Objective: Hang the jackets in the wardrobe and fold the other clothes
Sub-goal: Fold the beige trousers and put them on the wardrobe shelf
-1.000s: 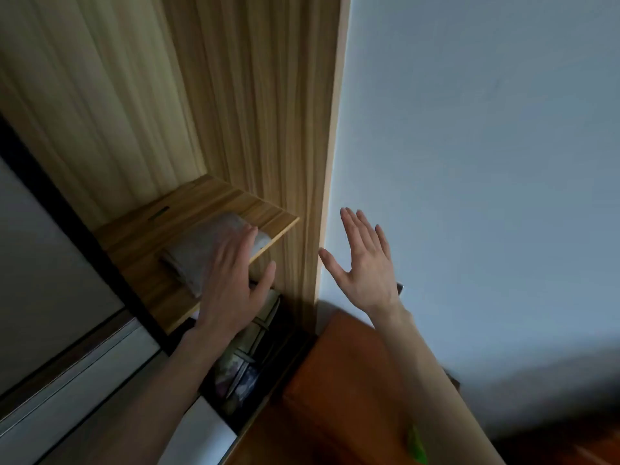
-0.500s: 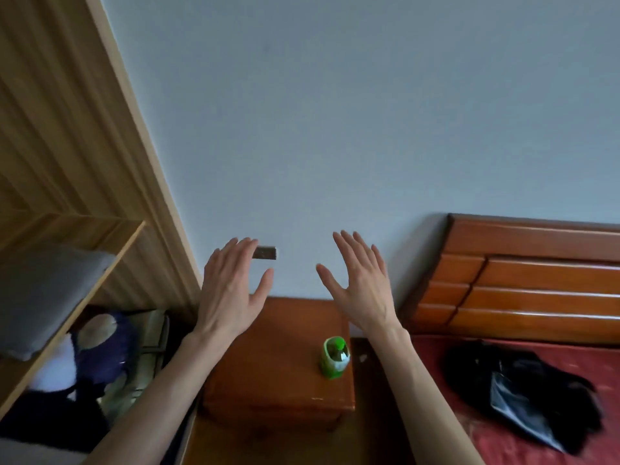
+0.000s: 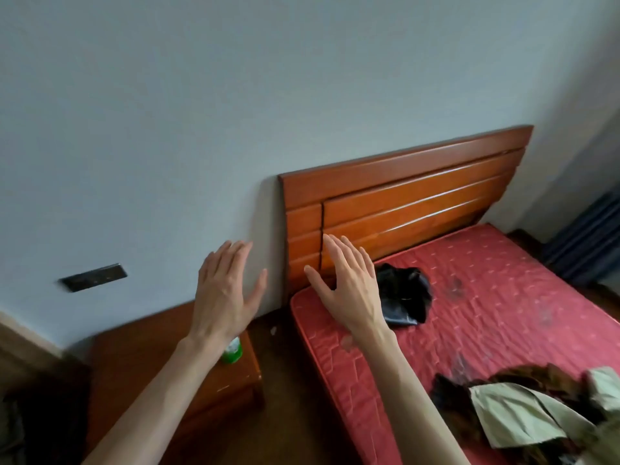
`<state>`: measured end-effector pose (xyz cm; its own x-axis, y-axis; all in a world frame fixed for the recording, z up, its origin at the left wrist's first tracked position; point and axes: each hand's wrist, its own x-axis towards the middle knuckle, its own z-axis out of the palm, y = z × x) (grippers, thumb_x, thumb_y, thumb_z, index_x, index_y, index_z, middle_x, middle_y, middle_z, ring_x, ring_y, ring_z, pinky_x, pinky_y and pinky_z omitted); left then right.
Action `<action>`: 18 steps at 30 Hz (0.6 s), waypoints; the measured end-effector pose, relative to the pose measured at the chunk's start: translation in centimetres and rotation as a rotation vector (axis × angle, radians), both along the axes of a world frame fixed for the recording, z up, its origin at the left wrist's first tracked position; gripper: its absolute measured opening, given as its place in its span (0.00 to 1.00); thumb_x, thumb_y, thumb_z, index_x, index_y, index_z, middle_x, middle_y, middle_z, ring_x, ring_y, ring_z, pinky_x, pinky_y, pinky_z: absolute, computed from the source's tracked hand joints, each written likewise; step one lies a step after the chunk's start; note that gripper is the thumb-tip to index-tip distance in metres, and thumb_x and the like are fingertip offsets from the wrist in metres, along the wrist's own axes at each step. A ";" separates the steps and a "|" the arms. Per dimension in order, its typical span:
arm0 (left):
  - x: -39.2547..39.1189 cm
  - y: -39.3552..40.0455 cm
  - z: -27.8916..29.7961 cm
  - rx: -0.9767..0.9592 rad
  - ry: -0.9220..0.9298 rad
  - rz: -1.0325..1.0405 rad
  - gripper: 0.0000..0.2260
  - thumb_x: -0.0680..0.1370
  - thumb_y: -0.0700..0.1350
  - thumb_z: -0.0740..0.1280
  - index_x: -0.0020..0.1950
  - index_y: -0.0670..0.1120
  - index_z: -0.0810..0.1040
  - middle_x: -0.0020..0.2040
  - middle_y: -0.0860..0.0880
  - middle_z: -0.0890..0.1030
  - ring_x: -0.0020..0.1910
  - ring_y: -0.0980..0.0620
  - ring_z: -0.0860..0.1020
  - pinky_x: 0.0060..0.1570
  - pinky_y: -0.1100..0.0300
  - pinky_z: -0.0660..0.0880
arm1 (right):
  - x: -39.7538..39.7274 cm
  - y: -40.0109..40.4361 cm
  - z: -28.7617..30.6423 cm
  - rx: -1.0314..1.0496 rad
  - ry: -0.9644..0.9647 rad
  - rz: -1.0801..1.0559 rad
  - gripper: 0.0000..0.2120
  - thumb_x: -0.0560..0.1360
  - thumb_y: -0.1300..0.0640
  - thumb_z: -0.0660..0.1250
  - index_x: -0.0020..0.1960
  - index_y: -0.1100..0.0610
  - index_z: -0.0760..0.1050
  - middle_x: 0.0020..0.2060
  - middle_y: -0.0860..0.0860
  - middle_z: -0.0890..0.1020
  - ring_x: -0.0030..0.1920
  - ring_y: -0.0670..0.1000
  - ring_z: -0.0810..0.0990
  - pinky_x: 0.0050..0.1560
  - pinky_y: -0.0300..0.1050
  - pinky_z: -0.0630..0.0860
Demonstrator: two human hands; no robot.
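1. Now, head view: holding both hands up, backs to the camera, left hand and right hand, fingers straight and spread, gripping nothing.
2. Lying crumpled on the red mattress near the headboard: black garment, no clear long axis.
3. Sprawling at the lower right: brown-and-green jacket, long axis running roughly left to right.

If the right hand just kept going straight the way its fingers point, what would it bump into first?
Probably the wooden headboard. The right hand is open and holds nothing, its fingers aimed up and forward over the red mattress corner toward those boards. The black garment lies just to its right, likely off that line; depth is unclear.
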<state>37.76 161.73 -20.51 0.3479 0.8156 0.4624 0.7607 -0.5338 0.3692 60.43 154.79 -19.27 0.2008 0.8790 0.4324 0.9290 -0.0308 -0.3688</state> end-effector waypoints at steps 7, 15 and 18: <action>11.8 -5.2 -0.9 -0.029 -0.015 -0.210 0.28 0.84 0.60 0.57 0.77 0.43 0.70 0.75 0.43 0.74 0.78 0.44 0.67 0.75 0.41 0.66 | 10.0 -9.5 -0.9 0.008 0.042 -0.200 0.34 0.82 0.33 0.58 0.80 0.52 0.64 0.78 0.46 0.70 0.81 0.49 0.61 0.81 0.55 0.57; 24.6 -13.2 -3.0 -0.059 -0.024 -0.459 0.28 0.84 0.61 0.57 0.76 0.44 0.72 0.74 0.44 0.74 0.78 0.46 0.66 0.76 0.41 0.66 | 19.4 -21.7 -3.4 0.005 0.062 -0.503 0.33 0.82 0.33 0.58 0.80 0.51 0.64 0.77 0.46 0.71 0.80 0.49 0.62 0.79 0.55 0.60; 29.3 -16.2 -3.5 -0.075 -0.021 -0.564 0.28 0.84 0.62 0.57 0.76 0.44 0.72 0.74 0.45 0.75 0.78 0.47 0.67 0.76 0.43 0.66 | 21.9 -26.0 -4.2 0.008 0.067 -0.611 0.33 0.82 0.33 0.58 0.80 0.51 0.65 0.77 0.46 0.71 0.80 0.49 0.64 0.79 0.54 0.62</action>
